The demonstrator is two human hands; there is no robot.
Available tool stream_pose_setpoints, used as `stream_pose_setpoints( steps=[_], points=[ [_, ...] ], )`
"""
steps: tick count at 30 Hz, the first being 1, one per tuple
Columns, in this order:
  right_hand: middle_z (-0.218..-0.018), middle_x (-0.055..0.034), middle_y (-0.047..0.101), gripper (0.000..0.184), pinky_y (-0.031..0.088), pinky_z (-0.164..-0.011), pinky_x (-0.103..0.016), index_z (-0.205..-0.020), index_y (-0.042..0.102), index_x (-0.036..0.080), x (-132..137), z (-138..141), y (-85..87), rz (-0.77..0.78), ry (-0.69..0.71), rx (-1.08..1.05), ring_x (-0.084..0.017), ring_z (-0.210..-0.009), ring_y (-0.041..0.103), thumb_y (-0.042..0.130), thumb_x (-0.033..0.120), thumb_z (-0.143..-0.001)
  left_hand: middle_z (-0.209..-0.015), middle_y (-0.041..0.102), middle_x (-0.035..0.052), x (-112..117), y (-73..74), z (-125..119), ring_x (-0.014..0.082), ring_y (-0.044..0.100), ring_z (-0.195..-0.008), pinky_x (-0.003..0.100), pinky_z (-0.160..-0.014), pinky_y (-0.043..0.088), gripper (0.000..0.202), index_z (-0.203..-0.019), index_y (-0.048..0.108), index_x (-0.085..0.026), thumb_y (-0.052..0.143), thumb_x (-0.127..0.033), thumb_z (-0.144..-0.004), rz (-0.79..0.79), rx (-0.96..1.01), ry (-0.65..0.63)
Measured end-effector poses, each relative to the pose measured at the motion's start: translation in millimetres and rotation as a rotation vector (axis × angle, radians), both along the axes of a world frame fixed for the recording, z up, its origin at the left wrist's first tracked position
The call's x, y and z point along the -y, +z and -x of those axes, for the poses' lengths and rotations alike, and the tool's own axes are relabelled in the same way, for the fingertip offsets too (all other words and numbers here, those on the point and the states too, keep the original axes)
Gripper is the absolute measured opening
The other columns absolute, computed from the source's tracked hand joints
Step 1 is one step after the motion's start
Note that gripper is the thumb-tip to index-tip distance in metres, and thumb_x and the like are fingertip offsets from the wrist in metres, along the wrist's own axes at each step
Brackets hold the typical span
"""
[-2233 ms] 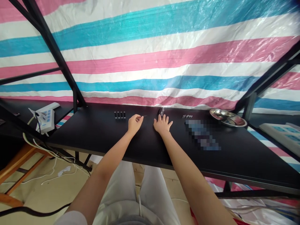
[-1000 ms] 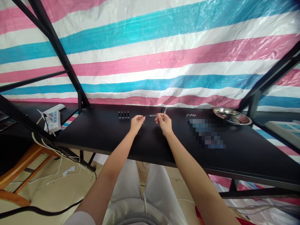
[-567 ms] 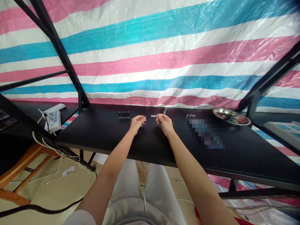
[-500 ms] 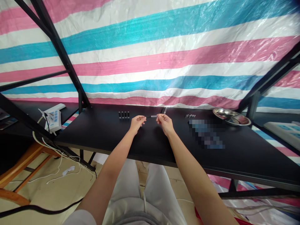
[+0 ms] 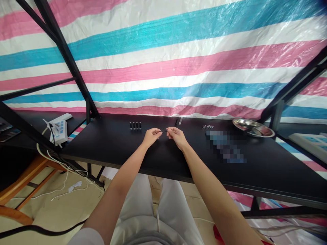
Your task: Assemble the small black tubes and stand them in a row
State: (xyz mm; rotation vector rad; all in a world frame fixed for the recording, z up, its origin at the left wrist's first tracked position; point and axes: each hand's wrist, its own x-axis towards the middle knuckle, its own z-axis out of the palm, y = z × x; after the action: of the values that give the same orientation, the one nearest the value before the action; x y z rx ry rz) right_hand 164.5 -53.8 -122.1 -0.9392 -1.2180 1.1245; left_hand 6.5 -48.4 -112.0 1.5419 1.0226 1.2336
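Note:
Between my two hands, just above the black table [image 5: 158, 153], runs a thin dark pen-like rod [image 5: 163, 131]. My left hand [image 5: 152, 137] pinches its left end between thumb and fingers. At the other end, my right hand [image 5: 176, 136] is closed on the rod, and its fingers hide most of that part. Beyond my right hand lie a short black piece [image 5: 177, 121] and a clear slim tube [image 5: 180, 121]. Left of my left hand, several small black cylinders [image 5: 135, 126] with pale ends are lined up in a row.
Several tiny shiny pieces [image 5: 207, 127] lie right of my hands, near a blurred-out patch [image 5: 226, 146]. A round metal dish [image 5: 252, 128] sits at the right back. Black frame posts [image 5: 68, 58] flank the table, with a striped sheet [image 5: 173, 68] behind. A power strip [image 5: 60, 131] is at left.
My hands have come slightly closer together, the right one shifting left. The clear, silvery section that showed beside my right fingers is now covered; only a dark stretch shows between the hands.

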Motion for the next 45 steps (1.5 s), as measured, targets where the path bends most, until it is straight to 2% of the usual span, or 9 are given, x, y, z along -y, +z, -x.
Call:
stream_pose_setpoints(
  steps=[31, 36, 40, 43, 45],
  points=[
    [-0.056, 0.0030, 0.056, 0.041, 0.033, -0.047, -0.023, -0.083, 0.056, 0.016, 0, 1, -1.9, 0.010, 0.031, 0.044, -0.007, -0.045, 0.043, 0.064, 0.052, -0.065, -0.076, 0.062, 0.0013, -1, -3.6, 3, 0.0054, 0.052, -0.049, 0.019, -0.052, 0.043, 0.016, -0.085, 0.062, -0.014, 0.061, -0.022, -0.072, -0.135, -0.221, 0.023],
    [-0.059, 0.0020, 0.055, 0.040, 0.035, -0.047, -0.024, -0.087, 0.054, 0.017, -2, 1, -3.7, -0.015, 0.014, 0.140, -0.008, -0.046, 0.045, 0.054, 0.054, -0.071, -0.078, 0.062, 0.0016, 3, -1.4, -1, 0.0064, 0.052, -0.054, 0.021, -0.056, 0.044, 0.016, -0.087, 0.062, -0.015, 0.061, -0.023, -0.073, -0.242, -0.305, 0.076],
    [-0.059, 0.0013, 0.055, 0.032, 0.041, -0.056, -0.028, -0.093, 0.053, 0.018, -1, 0, -6.0, -0.121, -0.141, 0.425, -0.012, -0.051, 0.050, 0.041, 0.045, -0.081, -0.079, 0.062, 0.0017, 6, 14.0, 0, 0.0105, 0.054, -0.066, 0.024, -0.067, 0.045, 0.015, -0.089, 0.063, -0.017, 0.058, -0.025, -0.077, -0.459, -0.565, 0.064],
    [-0.066, -0.0015, 0.059, 0.031, 0.043, -0.067, -0.032, -0.104, 0.052, 0.018, 1, -3, -7.3, -0.197, -0.281, 0.670, -0.017, -0.063, 0.056, 0.038, 0.035, -0.083, -0.086, 0.064, 0.0037, -5, 41.7, 9, 0.0164, 0.055, -0.083, 0.030, -0.077, 0.043, 0.014, -0.088, 0.064, -0.019, 0.055, -0.025, -0.079, -0.631, -0.890, -0.031],
    [-0.069, -0.0029, 0.061, 0.032, 0.044, -0.069, -0.033, -0.108, 0.051, 0.018, 1, -4, -8.0, -0.223, -0.339, 0.752, -0.018, -0.066, 0.058, 0.038, 0.032, -0.082, -0.091, 0.064, 0.0050, -19, 65.1, 17, 0.0205, 0.054, -0.090, 0.034, -0.080, 0.041, 0.014, -0.087, 0.066, -0.019, 0.058, -0.026, -0.078, -0.667, -1.121, -0.099]
  ],
)
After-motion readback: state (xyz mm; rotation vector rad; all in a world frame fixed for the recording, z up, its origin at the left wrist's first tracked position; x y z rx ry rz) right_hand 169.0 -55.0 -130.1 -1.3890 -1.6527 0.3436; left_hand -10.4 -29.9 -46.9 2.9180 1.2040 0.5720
